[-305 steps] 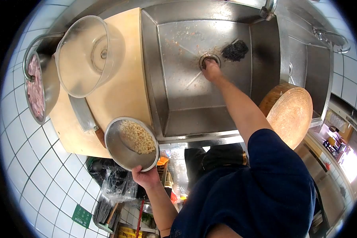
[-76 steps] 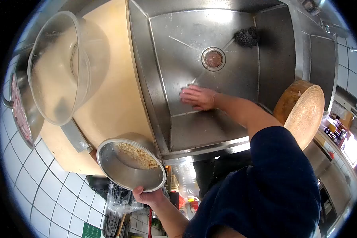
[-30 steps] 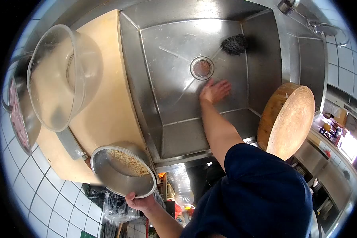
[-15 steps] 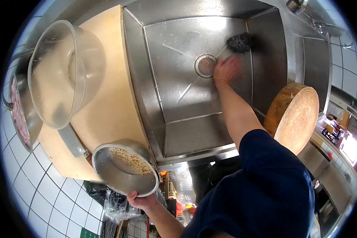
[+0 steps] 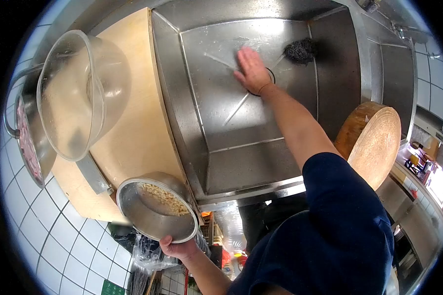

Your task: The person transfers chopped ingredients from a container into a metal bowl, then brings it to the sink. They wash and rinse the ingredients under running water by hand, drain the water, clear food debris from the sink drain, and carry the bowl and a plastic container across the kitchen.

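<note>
My left hand (image 5: pixel 179 247) grips the near rim of a steel bowl (image 5: pixel 155 227), thumb over the edge. Pale, nut-like or bean-like pieces (image 5: pixel 165 199) lie along one side inside it, and the bowl rests at the board's near corner. Over the steel sink (image 5: pixel 251 123), my right hand (image 5: pixel 253 71) is open and flat, fingers stretched toward the far left, partly covering the drain. Whether the palm touches the sink floor I cannot tell. A dark scouring pad (image 5: pixel 300 51) sits at the sink's far right, apart from that hand.
On the wooden board (image 5: pixel 133 123) to the left stand a clear plastic tub (image 5: pixel 96 93) and a cleaver (image 5: pixel 93 174). A pan with pink meat (image 5: pixel 29 142) is at the far left. A round chopping block (image 5: pixel 374 142) leans at the sink's right edge.
My right hand has moved left across the sink floor, from right of the drain to over and beyond it. My left hand keeps hold of the bowl.
</note>
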`<state>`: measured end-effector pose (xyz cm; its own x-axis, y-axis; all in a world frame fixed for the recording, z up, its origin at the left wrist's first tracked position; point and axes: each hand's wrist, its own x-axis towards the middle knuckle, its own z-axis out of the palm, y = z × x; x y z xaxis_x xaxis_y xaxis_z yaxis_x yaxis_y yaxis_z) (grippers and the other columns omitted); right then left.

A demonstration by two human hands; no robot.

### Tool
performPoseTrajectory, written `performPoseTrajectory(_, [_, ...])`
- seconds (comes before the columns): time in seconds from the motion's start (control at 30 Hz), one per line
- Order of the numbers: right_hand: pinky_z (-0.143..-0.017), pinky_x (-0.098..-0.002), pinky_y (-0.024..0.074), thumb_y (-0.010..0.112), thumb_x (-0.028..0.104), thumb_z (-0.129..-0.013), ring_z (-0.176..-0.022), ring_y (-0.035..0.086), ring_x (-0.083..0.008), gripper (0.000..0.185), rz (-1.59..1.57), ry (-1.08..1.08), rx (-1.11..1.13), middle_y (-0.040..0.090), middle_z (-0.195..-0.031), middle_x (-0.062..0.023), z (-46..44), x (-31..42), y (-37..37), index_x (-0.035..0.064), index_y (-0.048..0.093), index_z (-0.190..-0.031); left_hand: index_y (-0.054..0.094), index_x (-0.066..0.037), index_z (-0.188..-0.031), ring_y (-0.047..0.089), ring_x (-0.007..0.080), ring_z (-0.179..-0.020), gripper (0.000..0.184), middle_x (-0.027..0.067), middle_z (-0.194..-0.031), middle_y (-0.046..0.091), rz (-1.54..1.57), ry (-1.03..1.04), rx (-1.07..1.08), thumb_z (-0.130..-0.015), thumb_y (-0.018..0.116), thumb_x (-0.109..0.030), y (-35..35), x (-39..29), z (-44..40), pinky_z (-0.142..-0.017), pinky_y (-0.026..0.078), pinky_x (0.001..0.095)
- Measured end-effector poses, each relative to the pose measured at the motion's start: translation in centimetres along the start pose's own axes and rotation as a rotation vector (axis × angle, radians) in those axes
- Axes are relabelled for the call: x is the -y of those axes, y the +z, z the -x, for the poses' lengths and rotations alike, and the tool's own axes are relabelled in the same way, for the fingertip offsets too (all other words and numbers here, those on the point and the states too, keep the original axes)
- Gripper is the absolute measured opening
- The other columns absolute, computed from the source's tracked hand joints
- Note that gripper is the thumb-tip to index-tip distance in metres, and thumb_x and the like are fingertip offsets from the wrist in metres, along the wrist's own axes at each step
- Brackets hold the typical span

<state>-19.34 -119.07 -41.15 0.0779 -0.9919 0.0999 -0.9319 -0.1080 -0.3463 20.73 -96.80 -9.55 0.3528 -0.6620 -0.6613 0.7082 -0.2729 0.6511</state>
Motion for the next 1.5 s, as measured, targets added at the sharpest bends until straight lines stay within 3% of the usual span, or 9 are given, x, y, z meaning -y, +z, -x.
performPoseTrajectory(0.13, [-0.12, -0.0482, 0.0182, 0.055, 0.048, -0.094, -0.146, 0.025, -0.0377, 0.075, 0.153, -0.131, 0.108, 0.029, -0.157, -0.0216, 0.2, 3.3, -0.1, -0.0008, 0.036, -0.147, 0.045, -0.004, -0.139, 0.055, 0.0376, -0.119, 0.078, 0.0172, -0.13, 0.055, 0.005, -0.013, -0.03, -0.064, 0.061, -0.018, -0.6, -0.1, 0.0, -0.102, 0.048, 0.0545])
performPoseTrajectory(0.47, [-0.118, -0.0531, 0.0187, 0.059, 0.043, -0.092, -0.148, 0.021, -0.0367, 0.074, 0.132, 0.206, 0.079, 0.024, -0.159, -0.0215, 9.8, 2.7, -2.2, 0.0026, 0.036, -0.149, 0.048, -0.004, -0.136, 0.056, 0.0367, -0.119, 0.075, 0.0156, -0.13, 0.057, -0.008, -0.005, 0.002, -0.064, 0.063, -0.018, -1.1, -0.3, -0.3, -0.101, 0.048, 0.053])
performPoseTrajectory(0.57, [-0.113, -0.052, 0.0306, 0.058, 0.037, -0.094, -0.142, 0.032, -0.039, 0.063, 0.139, 0.202, 0.078, 0.033, -0.154, -0.0205, 10.2, 2.8, -3.8, 0.0044, 0.041, -0.146, 0.048, -0.004, -0.136, 0.056, 0.0363, -0.118, 0.074, 0.0157, -0.129, 0.057, -0.008, 0.001, 0.0, -0.064, 0.063, -0.019, -1.0, -0.3, -0.2, -0.102, 0.047, 0.0525])
performPoseTrajectory(0.67, [-0.1, -0.05, 0.0452, 0.057, 0.03, -0.094, -0.125, 0.051, -0.0402, 0.051, -0.042, 0.419, 0.065, 0.048, -0.142, -0.0204, 9.4, 2.8, -3.9, 0.0045, 0.05, -0.137, 0.048, -0.004, -0.135, 0.056, 0.0359, -0.119, 0.074, 0.0156, -0.129, 0.057, -0.005, 0.007, -0.008, -0.064, 0.063, -0.019, -1.4, -0.2, -0.3, -0.103, 0.046, 0.0523])
performPoseTrajectory(0.77, [-0.091, -0.0478, 0.051, 0.059, 0.026, -0.093, -0.102, 0.064, -0.0408, 0.034, -0.118, 0.592, 0.075, 0.064, -0.118, -0.0225, 7.5, 3.3, -4.0, 0.0043, 0.063, -0.119, 0.049, -0.003, -0.135, 0.056, 0.0357, -0.119, 0.074, 0.0156, -0.129, 0.057, 0.003, 0.004, -0.032, -0.064, 0.063, -0.019, -1.6, -0.3, -0.2, -0.103, 0.046, 0.0523])
performPoseTrajectory(0.87, [-0.087, -0.0482, 0.0527, 0.059, 0.022, -0.091, -0.095, 0.066, -0.0408, 0.028, -0.096, 0.71, 0.161, 0.068, -0.105, -0.0224, 6.0, 2.3, -2.3, 0.0041, 0.066, -0.111, 0.049, -0.003, -0.135, 0.056, 0.0358, -0.119, 0.074, 0.0158, -0.129, 0.057, 0.018, -0.004, -0.013, -0.064, 0.062, -0.018, -1.6, -0.3, -0.3, -0.103, 0.046, 0.0526])
performPoseTrajectory(1.07, [-0.094, -0.047, 0.0503, 0.055, 0.018, -0.088, -0.103, 0.065, -0.0415, 0.029, -0.402, 0.75, 0.2, 0.069, -0.106, -0.0228, 4.5, -0.4, 0.9, 0.0044, 0.069, -0.109, 0.049, -0.002, -0.135, 0.056, 0.0365, -0.119, 0.073, 0.0168, -0.129, 0.057, 0.025, 0.002, -0.001, -0.064, 0.062, -0.018, -1.5, -0.2, -0.3, -0.104, 0.046, 0.053])
performPoseTrajectory(1.27, [-0.095, -0.0441, 0.0505, 0.056, 0.017, -0.087, -0.107, 0.064, -0.0375, 0.031, -0.135, 0.647, 0.415, 0.068, -0.113, -0.0207, 4.1, -0.9, 1.0, 0.0061, 0.069, -0.113, 0.048, -0.002, -0.136, 0.056, 0.0368, -0.119, 0.074, 0.0171, -0.129, 0.057, 0.016, 0.012, -0.001, -0.065, 0.063, -0.018, -1.7, -0.1, -0.3, -0.104, 0.046, 0.0525])
performPoseTrajectory(1.5, [-0.093, -0.0436, 0.0512, 0.057, 0.017, -0.087, -0.104, 0.065, -0.0363, 0.03, -0.231, 0.621, 0.283, 0.069, -0.11, -0.0194, 4.3, -0.2, -0.6, 0.0079, 0.07, -0.112, 0.047, -0.002, -0.137, 0.056, 0.0362, -0.119, 0.074, 0.0172, -0.13, 0.057, 0.014, 0.002, 0.031, -0.066, 0.062, -0.018, -1.1, -0.2, -0.2, -0.103, 0.047, 0.0515])
